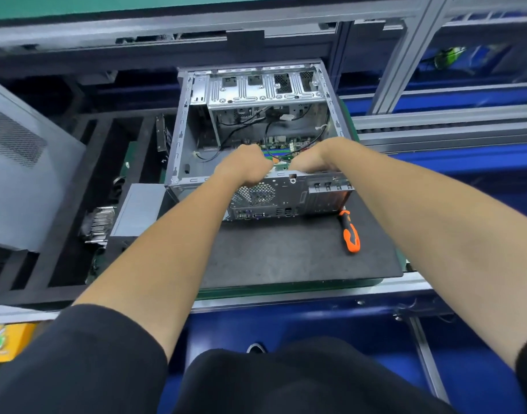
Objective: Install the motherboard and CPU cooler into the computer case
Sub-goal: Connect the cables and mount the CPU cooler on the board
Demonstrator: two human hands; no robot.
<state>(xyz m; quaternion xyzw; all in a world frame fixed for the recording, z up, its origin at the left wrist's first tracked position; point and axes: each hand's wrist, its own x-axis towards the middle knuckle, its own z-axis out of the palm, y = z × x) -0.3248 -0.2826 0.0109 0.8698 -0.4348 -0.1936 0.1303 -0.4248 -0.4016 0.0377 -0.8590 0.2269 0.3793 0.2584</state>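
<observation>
A dark grey foam mat (286, 258) covers a green-edged pallet on a conveyor line with aluminium rails and blue panels below, and more aluminium framing and blue shelving run along the far side and to the right. The computer case (196, 121) lies open side up at the far end of the mat, its rear panel with fan grille and ports facing the person. Inside it the motherboard (281, 144) lies on the case floor, only partly seen beyond the hands, with black cables looping over it from the drive cage. The left hand (244, 168) and the right hand (311, 162) both reach over the rear edge into the case with fingers curled downward; their fingertips are hidden, so whether they grip anything cannot be told. An orange and black screwdriver (350, 231) lies on the mat just right of the case. To the left, a black compartmented tray (62, 258) holds a finned CPU cooler (99, 224), a grey metal box (137, 210), and a leaning grey side panel (20, 165).
</observation>
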